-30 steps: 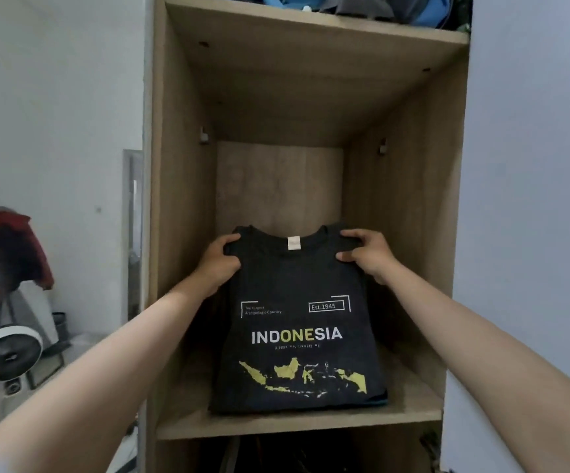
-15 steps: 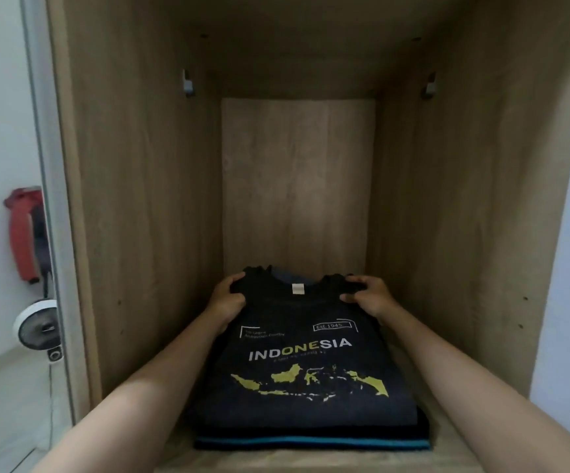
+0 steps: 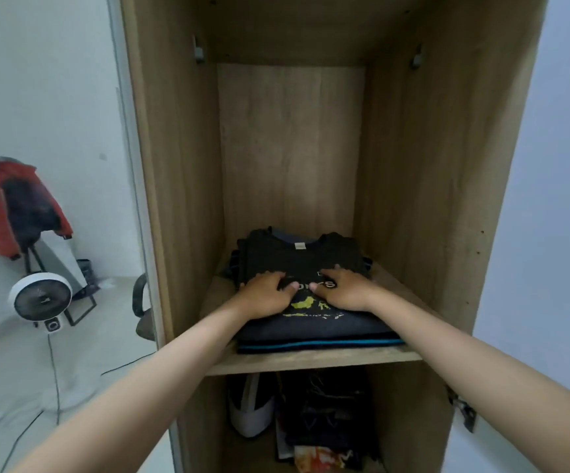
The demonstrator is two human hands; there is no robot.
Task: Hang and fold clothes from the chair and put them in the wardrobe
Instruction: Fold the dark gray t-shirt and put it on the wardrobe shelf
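Note:
A folded black T-shirt [image 3: 302, 257] with white lettering and a yellow map print lies on top of a small stack of folded clothes on the wooden wardrobe shelf [image 3: 314, 360]. My left hand [image 3: 265, 295] and my right hand [image 3: 343, 290] both rest flat on the shirt's print, side by side, fingers straight and pressing down. A blue-edged folded garment [image 3: 321, 343] shows at the bottom of the stack.
The wardrobe's side walls [image 3: 181, 165] stand close on both sides of the stack. Below the shelf are dark clothes and a white item [image 3: 251, 411]. To the left on the floor stand a white fan [image 3: 40, 299] and a rack with a red jacket [image 3: 10, 203].
My hands let go of the shirt's collar corners and slid back onto the printed middle, now pressing flat. The shirt lies on the stack. The camera pulled back and lower.

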